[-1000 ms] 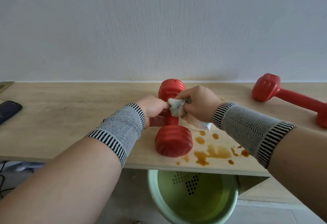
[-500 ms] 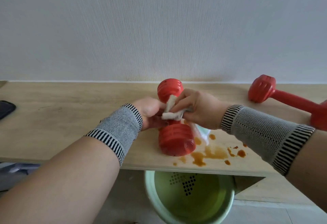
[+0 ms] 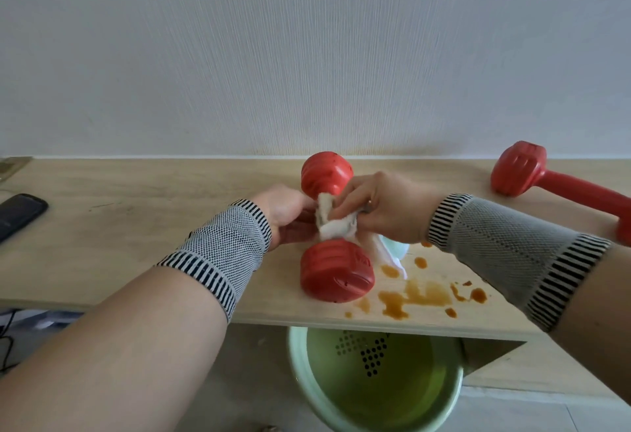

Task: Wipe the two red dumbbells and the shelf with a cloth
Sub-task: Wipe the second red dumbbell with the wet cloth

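Observation:
One red dumbbell [image 3: 334, 269] lies on the wooden shelf [image 3: 136, 226], pointing away from me. Its handle is hidden under my hands. My left hand [image 3: 288, 215] grips the handle from the left. My right hand [image 3: 382, 208] presses a white cloth [image 3: 336, 223] around the handle from the right, and a loose end of the cloth hangs down onto the shelf. The second red dumbbell [image 3: 522, 172] lies at the far right, partly behind my right forearm. Brown liquid stains [image 3: 416, 295] spot the shelf near its front edge.
A black phone [image 3: 18, 215] lies at the shelf's left edge. A green basin [image 3: 375, 380] with a perforated patch stands on the floor below the shelf's front edge. A white wall closes the back of the shelf.
My right hand has slid the cloth along the handle and spread it wider over it. The left hand has kept its grip and the dumbbell has turned slightly.

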